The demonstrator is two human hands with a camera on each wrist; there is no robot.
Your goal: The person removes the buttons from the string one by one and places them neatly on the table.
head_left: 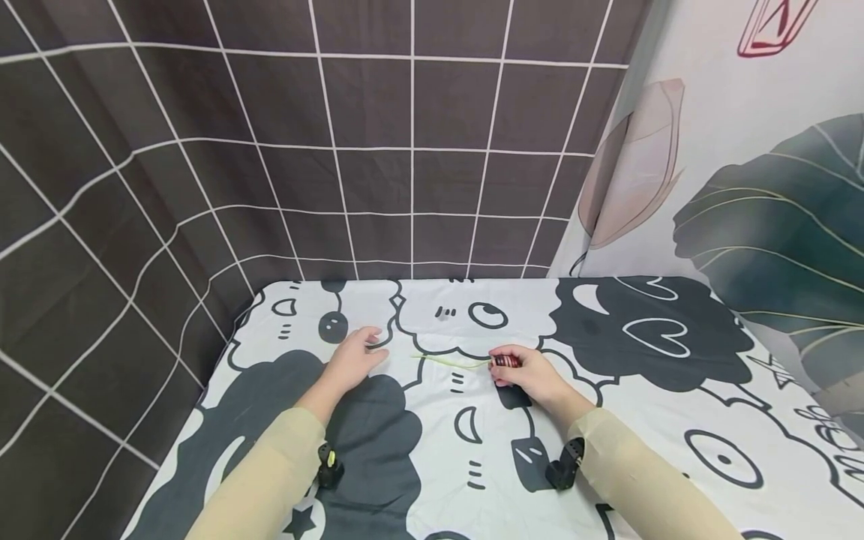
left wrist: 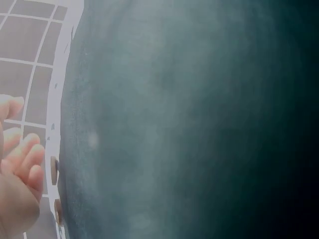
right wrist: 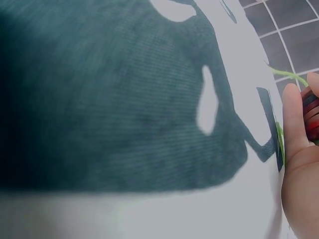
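Note:
My right hand (head_left: pixel 533 373) grips a small red-and-black striped piece (head_left: pixel 505 361) between thumb and fingers; the fingers hide part of it, and I cannot tell what it is. From it a thin yellow-green string (head_left: pixel 448 363) runs left over the cloth. In the right wrist view, the striped piece (right wrist: pixel 311 117) looks like stacked rings or discs, with the green string (right wrist: pixel 284 73) by the fingertips. My left hand (head_left: pixel 351 363), fingers loosely bent and nothing held, is beyond the string's left end. The left wrist view catches its fingers (left wrist: pixel 30 154) at the edge.
A white and dark grey cloth (head_left: pixel 439 442) with cartoon faces covers the table. Behind and to the left hangs a dark curtain (head_left: pixel 371 180) with a white grid; a leaf-patterned curtain (head_left: pixel 756 225) hangs at the right. Both wrists carry small black cameras (head_left: pixel 565 465).

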